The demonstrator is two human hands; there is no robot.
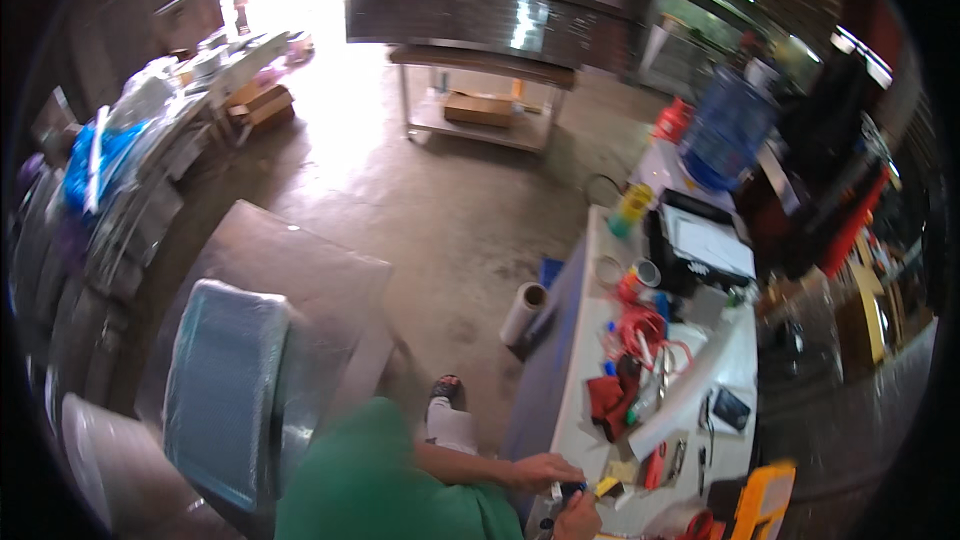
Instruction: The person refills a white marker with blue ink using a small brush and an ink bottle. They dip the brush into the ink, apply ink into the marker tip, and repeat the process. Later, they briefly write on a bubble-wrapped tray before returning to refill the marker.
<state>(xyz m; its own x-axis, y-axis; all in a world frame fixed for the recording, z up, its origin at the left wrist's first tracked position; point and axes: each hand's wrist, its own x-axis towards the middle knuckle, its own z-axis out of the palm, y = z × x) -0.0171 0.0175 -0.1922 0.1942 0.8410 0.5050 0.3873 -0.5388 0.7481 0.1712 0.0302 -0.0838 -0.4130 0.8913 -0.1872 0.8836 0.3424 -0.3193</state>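
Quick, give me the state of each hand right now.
Left hand: resting at the white table's edge, fingers curled; whether it grips anything cannot be told.
Right hand: closed on a small dark blue object.

The near end of the white worktable (575,390) is crowded: a red cloth (603,396), coiled red cable (645,325), scissors (672,460) and a yellow case (765,500) leave only narrow bare strips. Its left edge stays open. Farther along, a black printer (700,250) blocks the right side. Left of the table, the concrete floor (420,210) lies open, apart from a roll of film (523,312).
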